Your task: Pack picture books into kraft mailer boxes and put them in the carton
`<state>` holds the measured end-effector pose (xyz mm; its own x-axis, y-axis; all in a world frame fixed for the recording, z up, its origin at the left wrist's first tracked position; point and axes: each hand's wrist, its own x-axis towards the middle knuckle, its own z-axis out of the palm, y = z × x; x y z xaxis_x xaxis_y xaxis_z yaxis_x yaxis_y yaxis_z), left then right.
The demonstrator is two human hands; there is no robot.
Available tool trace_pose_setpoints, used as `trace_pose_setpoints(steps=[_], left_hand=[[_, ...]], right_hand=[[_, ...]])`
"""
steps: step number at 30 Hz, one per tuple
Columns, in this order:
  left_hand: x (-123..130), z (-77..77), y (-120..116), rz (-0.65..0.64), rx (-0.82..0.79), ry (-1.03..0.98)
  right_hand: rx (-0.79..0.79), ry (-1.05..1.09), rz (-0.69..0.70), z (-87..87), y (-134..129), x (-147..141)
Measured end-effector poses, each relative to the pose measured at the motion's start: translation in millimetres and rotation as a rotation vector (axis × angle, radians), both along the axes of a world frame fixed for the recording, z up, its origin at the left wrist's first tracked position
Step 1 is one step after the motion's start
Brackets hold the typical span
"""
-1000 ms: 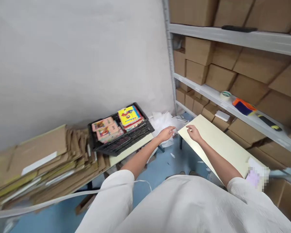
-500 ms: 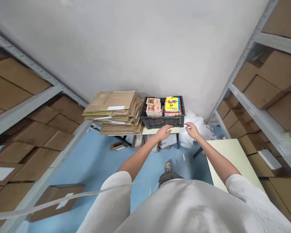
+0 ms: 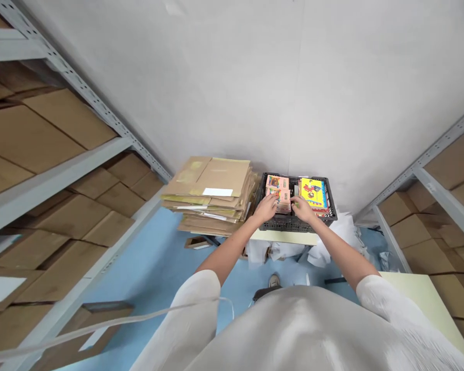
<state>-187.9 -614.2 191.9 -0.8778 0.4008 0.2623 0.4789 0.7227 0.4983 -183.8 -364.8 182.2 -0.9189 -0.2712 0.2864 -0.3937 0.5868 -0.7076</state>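
Inside a black plastic crate [image 3: 284, 225] are two kinds of small picture-covered items that look like books or boxed sets. The pink ones [image 3: 282, 195] lie in two piles at the left, one in front of the other. A yellow picture book [image 3: 312, 191] tops the pile at the right. My left hand [image 3: 266, 208] has its fingers curled against the left side of the front pink pile. My right hand [image 3: 302, 209] reaches over the crate's front rim, fingers bent at that pile's right side. Both hands clasp the pile between them; the fingertips are partly hidden.
Flattened cardboard boxes [image 3: 212, 180] are stacked left of the crate on a pale table [image 3: 290, 237]. Shelving with cartons [image 3: 81, 221] runs along both sides. White packing material [image 3: 342, 237] lies right of the table, and another pale table [image 3: 417, 293] stands nearby.
My hands have moved from in front of the crate over its rim to the front pink pile. The view has shifted, so the crate appears further right and lower.
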Motion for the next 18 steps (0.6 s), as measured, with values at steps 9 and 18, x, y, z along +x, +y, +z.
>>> trace_pose_setpoints(steps=[9,18], left_hand=[[-83,-14.5,-8,0.112,-0.121,-0.113],[-110,-23.2,-3,0.16,-0.16,-0.199]], right_hand=[[0.235,-0.136,-0.079,-25.2,-43,-85],[0.44,-0.176,-0.122,-36.1,-61,-116]])
